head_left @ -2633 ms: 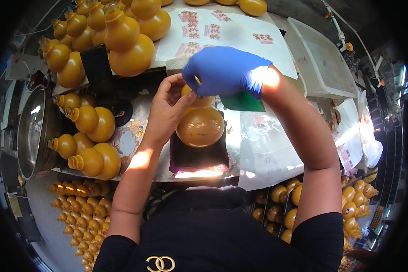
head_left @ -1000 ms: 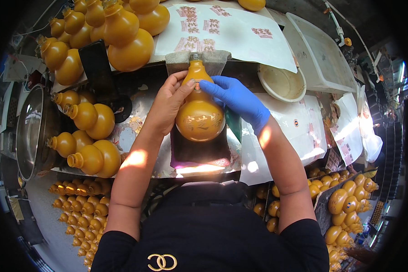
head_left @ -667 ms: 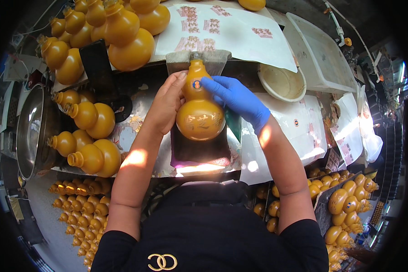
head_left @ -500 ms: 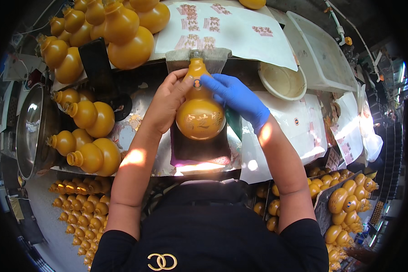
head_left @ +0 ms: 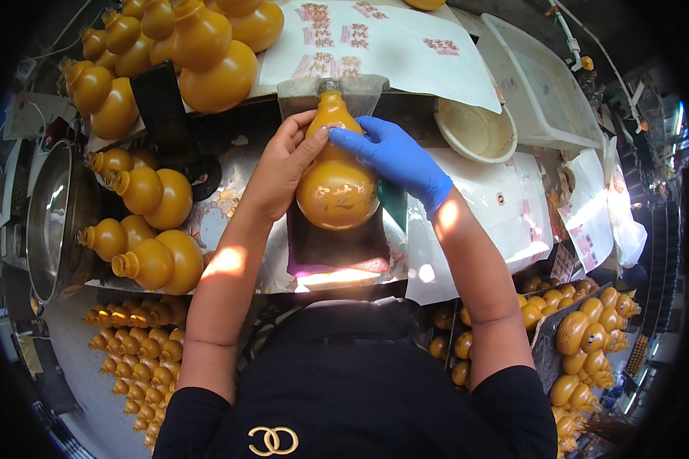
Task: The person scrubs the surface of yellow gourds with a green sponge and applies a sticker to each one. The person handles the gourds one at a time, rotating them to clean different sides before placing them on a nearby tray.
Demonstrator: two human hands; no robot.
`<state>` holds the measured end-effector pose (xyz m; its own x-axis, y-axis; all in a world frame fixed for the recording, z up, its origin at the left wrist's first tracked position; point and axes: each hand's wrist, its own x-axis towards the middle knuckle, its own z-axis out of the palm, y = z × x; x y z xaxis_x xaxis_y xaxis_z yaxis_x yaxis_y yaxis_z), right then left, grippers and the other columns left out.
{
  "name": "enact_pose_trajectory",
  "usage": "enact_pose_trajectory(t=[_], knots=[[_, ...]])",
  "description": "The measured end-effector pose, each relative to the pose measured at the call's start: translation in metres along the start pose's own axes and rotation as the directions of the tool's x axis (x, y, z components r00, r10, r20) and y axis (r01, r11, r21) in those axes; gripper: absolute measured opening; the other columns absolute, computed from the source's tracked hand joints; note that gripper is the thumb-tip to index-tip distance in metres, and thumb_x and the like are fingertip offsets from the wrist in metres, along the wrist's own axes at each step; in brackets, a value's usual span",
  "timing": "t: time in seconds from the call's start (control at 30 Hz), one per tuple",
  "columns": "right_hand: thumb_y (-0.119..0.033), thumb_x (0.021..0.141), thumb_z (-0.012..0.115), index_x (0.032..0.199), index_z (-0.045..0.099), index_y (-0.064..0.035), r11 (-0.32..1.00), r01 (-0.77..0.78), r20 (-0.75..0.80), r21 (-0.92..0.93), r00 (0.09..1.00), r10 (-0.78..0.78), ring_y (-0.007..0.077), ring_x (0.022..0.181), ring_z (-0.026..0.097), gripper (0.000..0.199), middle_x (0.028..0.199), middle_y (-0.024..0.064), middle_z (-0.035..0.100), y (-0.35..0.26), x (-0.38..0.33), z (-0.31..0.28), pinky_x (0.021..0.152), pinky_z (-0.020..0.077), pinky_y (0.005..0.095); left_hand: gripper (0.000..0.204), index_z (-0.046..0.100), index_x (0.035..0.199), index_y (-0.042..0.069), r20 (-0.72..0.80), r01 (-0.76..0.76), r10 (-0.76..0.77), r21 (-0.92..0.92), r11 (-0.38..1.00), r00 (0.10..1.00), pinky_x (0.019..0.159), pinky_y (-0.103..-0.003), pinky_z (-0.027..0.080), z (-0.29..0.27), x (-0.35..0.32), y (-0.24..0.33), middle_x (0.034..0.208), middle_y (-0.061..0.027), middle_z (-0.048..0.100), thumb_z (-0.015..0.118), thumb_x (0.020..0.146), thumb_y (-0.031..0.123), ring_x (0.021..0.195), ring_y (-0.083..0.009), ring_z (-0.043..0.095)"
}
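Observation:
A yellow gourd-shaped bottle (head_left: 337, 195) with a clear neck and gold-toned lettering on its lower bulb lies between my hands, its neck pointing away from me. My bare left hand (head_left: 283, 164) grips its left side, with the thumb on the narrow waist. My right hand (head_left: 402, 164), in a blue glove, holds the other side and presses its thumb on the front of the waist. That thumb mostly hides a small round label. Beneath the bottle are a grey cloth (head_left: 295, 93) at the neck end and a dark pad (head_left: 337, 249) nearer me.
More gourd bottles (head_left: 157, 260) stand at left, with a metal basin (head_left: 57, 222) beyond them. A black stand (head_left: 161, 107) rises beside them. White sheets with lettering decals (head_left: 406, 53), a round tub (head_left: 475, 134) and a clear plastic bin (head_left: 547, 92) lie far and right. Racked bottles (head_left: 582, 336) flank me.
My gloved thumb has shifted left and down onto the round label, which showed before. The bottle has turned or tilted slightly, and my left hand keeps its hold.

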<state>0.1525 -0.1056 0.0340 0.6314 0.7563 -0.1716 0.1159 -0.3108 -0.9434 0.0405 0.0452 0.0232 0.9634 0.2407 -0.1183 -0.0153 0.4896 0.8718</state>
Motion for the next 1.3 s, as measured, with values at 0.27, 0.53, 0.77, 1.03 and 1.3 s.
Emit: enact_pose_trajectory(t=[0.27,0.53,0.77,1.03,1.3], knots=[[-0.06,0.082,0.062,0.108,0.061,0.0048,1.0,0.0,0.087,0.031,0.996,-0.003,0.0133,0.074,0.055,0.07,0.083,0.0083,0.06,-0.003,-0.002,-0.004,0.07,0.0463,0.0276,0.048,0.042,0.131,-0.002,-0.008,-0.032,0.033,0.057,0.998,0.999,0.091,-0.026,0.046,0.0,-0.001,-0.002,0.119,-0.0115,0.057,0.061,0.094,0.024,0.108,-0.0149,0.056],[-0.062,0.086,0.055,0.106,0.062,0.004,0.994,-0.106,0.057,-0.017,0.993,0.106,0.014,0.074,0.052,0.07,0.085,0.0087,0.059,-0.013,0.006,-0.001,0.069,0.0449,0.0279,0.043,0.045,0.125,0.0,-0.052,0.04,-0.039,0.031,0.999,0.998,0.084,-0.022,0.047,-0.007,0.009,-0.003,0.106,-0.007,0.06,0.059,0.095,0.027,0.097,-0.0111,0.058],[-0.059,0.088,0.054,0.105,0.059,-0.0004,0.984,-0.101,0.11,0.149,0.99,0.085,0.0117,0.075,0.047,0.061,0.086,0.0051,0.055,0.0,0.006,0.001,0.069,0.0417,0.0247,0.044,0.044,0.125,-0.002,-0.034,-0.022,0.024,0.082,0.996,0.999,0.086,-0.024,0.047,-0.002,0.008,-0.006,0.105,-0.0075,0.06,0.059,0.095,0.028,0.096,-0.0112,0.058],[-0.058,0.09,0.052,0.103,0.06,-0.0032,0.971,-0.131,0.137,0.201,0.985,0.105,0.01,0.073,0.042,0.057,0.081,0.0014,0.05,0.002,0.003,-0.003,0.067,0.0385,0.0232,0.044,0.044,0.126,0.0,-0.039,-0.01,0.014,0.078,0.997,0.999,0.084,-0.023,0.046,-0.004,0.009,-0.008,0.106,-0.0078,0.058,0.057,0.096,0.03,0.094,-0.0105,0.057],[-0.065,0.091,0.04,0.106,0.059,0.0024,0.984,-0.054,0.088,-0.172,0.994,0.07,0.022,0.085,0.056,0.071,0.097,0.0151,0.062,-0.013,0.008,-0.003,0.081,0.0443,0.032,0.037,0.049,0.119,0.002,-0.083,0.041,-0.028,0.156,0.987,0.996,0.082,-0.024,0.047,-0.002,0.016,-0.003,0.103,-0.0049,0.06,0.054,0.097,0.032,0.093,-0.0096,0.057]])
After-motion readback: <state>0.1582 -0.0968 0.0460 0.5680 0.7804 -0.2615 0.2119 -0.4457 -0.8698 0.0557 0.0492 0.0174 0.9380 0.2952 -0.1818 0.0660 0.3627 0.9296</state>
